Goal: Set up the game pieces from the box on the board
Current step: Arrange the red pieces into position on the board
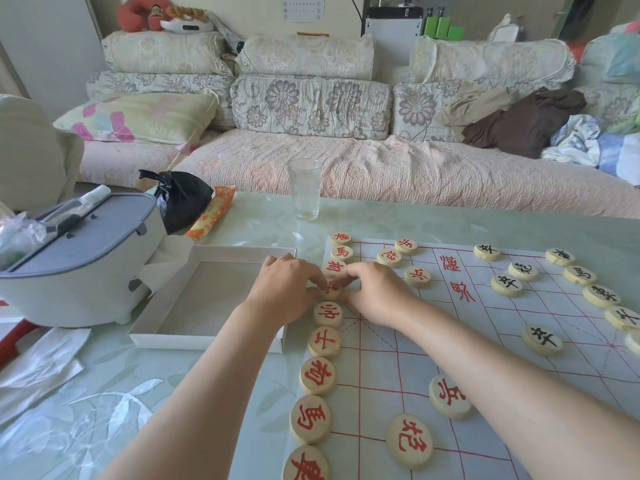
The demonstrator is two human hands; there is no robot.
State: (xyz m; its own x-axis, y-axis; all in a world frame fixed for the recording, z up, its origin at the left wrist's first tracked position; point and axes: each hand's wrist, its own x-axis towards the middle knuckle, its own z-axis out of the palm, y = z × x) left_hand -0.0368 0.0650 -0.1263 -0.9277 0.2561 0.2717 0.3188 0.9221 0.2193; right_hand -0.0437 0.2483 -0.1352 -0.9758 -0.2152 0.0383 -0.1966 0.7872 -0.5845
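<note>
Left hand [287,292] and right hand [375,294] both pinched one red piece [330,292] on the board [381,372] back row, just above the general piece [328,315]. Its face was mostly hidden, possibly an advisor. It should be centred on its crossing without nudging neighbours.

Pieces [324,342] pale wood, matt; board [485,341] thin paper (creased); box [207,341] white card; table [104,410] glossy.

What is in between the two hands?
In the head view, one round red-lettered game piece sits between the left hand and right hand, both pinching it.
</note>
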